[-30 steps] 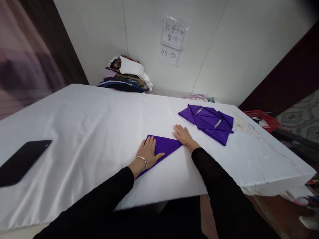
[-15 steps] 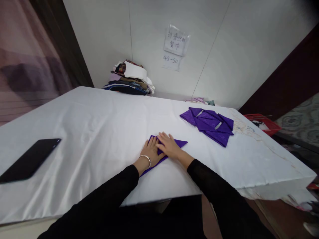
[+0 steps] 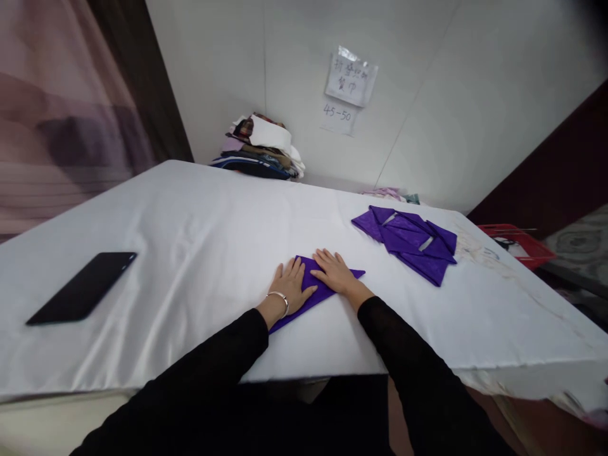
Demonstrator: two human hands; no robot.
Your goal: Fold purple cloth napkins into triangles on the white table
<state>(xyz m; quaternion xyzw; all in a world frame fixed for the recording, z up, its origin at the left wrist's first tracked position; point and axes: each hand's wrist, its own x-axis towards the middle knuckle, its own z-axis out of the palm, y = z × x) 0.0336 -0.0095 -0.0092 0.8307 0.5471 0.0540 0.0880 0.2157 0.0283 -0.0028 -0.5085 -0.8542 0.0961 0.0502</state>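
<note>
A purple cloth napkin (image 3: 313, 296), folded into a triangle, lies on the white tablecloth near the front edge. My left hand (image 3: 289, 286), with a silver bangle at the wrist, rests flat on its left part, fingers stretched out. On its upper right part lies my right hand (image 3: 333, 272), also flat with the fingers extended. Purple fabric shows between the two hands, and one pointed corner sticks out to the right. Part of the napkin is hidden beneath both palms. Neither hand grips anything.
Folded purple napkins (image 3: 408, 240) lie overlapping at the back right. A black tablet (image 3: 83, 288) rests on the left. Against the wall stands a stack of folded cloths (image 3: 263, 149), below and left of paper signs (image 3: 351, 79). A red basket (image 3: 517, 244) is beyond the table's right end.
My hands have moved apart, the right one shifting rightward over the napkin, baring more purple cloth between them. The whole view has shifted slightly.
</note>
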